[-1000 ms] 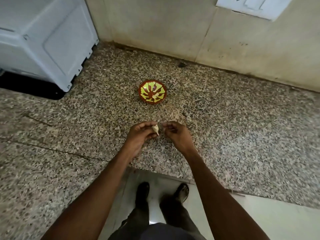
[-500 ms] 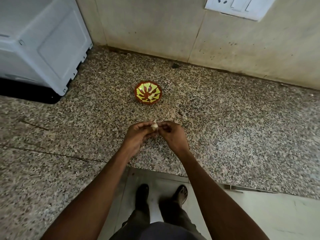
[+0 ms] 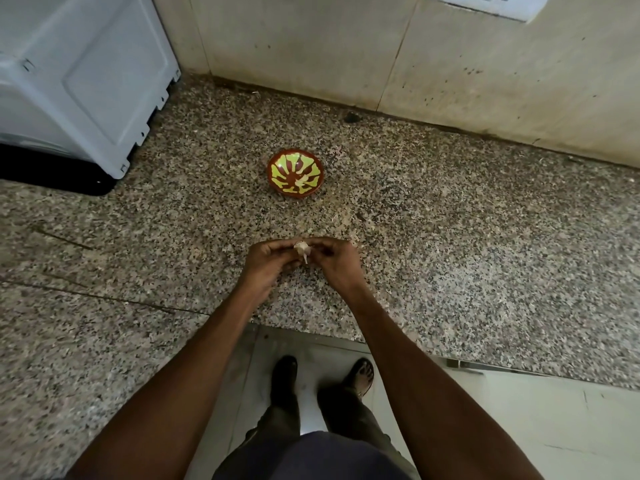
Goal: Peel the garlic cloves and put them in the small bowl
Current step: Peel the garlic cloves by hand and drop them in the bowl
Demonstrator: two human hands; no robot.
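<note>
Head view: left hand and right hand both pinch one garlic clove above the counter, a skin strip hanging. Small bowl sits beyond, apparently empty. Advice: hold steady, peel downward, avoid crushing.

Single head-worn view, wide-angle, looks forward and steeply down over the desk. Camera sits above and behind the hands: both forearms enter from the bottom edge and meet mid-frame, left hand and right hand close together. Bowl lies just beyond them, near frame centre. Wall runs across the top, white appliance at top left. Desk edge cuts the lower frame; floor and the person's feet show straight below. Edges bend with lens distortion. No second view to share.
</note>
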